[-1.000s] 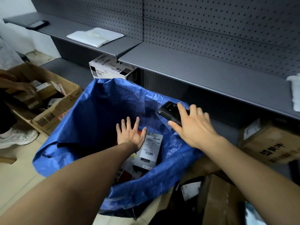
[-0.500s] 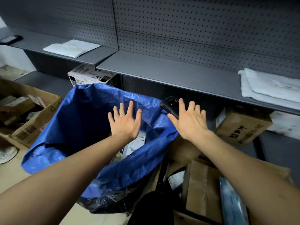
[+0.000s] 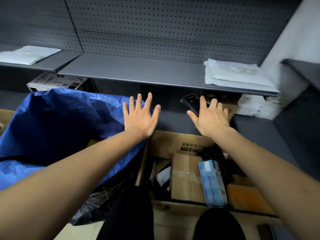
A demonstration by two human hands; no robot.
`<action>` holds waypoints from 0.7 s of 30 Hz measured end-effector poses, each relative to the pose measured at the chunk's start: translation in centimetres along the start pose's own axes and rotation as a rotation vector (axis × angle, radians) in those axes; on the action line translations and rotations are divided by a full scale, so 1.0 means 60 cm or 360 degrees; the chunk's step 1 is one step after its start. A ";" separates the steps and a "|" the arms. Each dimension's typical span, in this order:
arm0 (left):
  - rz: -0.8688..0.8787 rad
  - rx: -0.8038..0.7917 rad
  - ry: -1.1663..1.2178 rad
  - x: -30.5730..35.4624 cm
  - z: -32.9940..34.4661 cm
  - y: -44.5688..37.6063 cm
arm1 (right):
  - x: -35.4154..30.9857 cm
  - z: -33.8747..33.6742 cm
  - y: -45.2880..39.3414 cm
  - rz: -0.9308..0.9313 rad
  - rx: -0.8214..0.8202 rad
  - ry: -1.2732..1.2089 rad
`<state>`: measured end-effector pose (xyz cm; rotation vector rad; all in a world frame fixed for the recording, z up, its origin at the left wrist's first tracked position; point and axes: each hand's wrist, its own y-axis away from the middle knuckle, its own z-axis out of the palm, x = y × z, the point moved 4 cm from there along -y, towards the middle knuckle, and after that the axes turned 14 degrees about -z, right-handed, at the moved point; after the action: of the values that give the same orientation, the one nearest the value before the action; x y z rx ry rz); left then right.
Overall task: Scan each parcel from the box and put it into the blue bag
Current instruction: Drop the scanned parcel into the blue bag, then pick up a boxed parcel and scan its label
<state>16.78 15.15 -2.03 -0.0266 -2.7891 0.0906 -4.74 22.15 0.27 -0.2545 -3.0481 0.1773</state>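
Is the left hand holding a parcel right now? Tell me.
No, the left hand is spread flat with straight fingers and holds nothing, hanging at the edge of the blue bag.

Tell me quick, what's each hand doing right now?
Left hand: open, fingers spread, holding nothing.
Right hand: holding the black handheld scanner under the palm, fingers mostly straight.

Premises: a parcel sorting or stock room. Evidence: grey pegboard back panels (image 3: pixel 155 32) over a metal shelf (image 3: pixel 138 70) of retail-type racking; flat white mailer bags (image 3: pixel 237 75) stacked on it; a labelled white carton (image 3: pixel 55 82) beneath; an open cardboard box (image 3: pixel 183 144) of wrapped parcels on the floor; a large blue bag (image 3: pixel 52 127) beside it; a black handheld scanner (image 3: pixel 190 103).
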 end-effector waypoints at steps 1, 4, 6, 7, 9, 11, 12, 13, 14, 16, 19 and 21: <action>0.0032 -0.0013 0.0002 0.020 0.009 0.009 | 0.019 0.000 0.010 0.0026 0.0003 -0.0010; 0.0109 -0.0066 0.0019 0.074 0.035 0.031 | 0.076 0.000 0.036 0.0090 -0.0010 -0.0029; 0.0168 -0.0095 0.0015 0.107 0.054 0.045 | 0.116 0.003 0.056 0.0142 -0.0027 -0.0024; 0.0195 -0.0108 0.0012 0.122 0.063 0.051 | 0.135 0.005 0.065 0.0172 -0.0037 -0.0022; 0.0259 -0.0143 -0.0010 0.154 0.086 0.068 | 0.175 0.014 0.086 0.0231 -0.0060 -0.0012; 0.0333 -0.0173 -0.0044 0.182 0.112 0.086 | 0.207 0.026 0.104 0.0276 -0.0078 -0.0014; 0.0375 -0.0196 -0.0059 0.196 0.126 0.095 | 0.224 0.033 0.112 0.0301 -0.0090 -0.0016; 0.0412 -0.0218 -0.0079 0.214 0.144 0.106 | 0.244 0.042 0.123 0.0328 -0.0099 -0.0023; 0.0423 -0.0226 -0.0094 0.215 0.152 0.110 | 0.246 0.046 0.127 0.0330 -0.0102 -0.0026; 0.0463 -0.0271 -0.0126 0.232 0.180 0.124 | 0.267 0.060 0.143 0.0362 -0.0130 -0.0056; 0.0506 -0.0349 -0.0171 0.243 0.228 0.150 | 0.289 0.100 0.170 0.0397 -0.0208 -0.0065; 0.0507 -0.0395 -0.0199 0.242 0.261 0.164 | 0.300 0.139 0.188 0.0411 -0.0265 -0.0083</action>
<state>-2.14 24.48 -12.37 -0.5437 -2.8777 -0.1824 -21.35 35.35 -8.14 -0.6657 -3.0732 -0.0573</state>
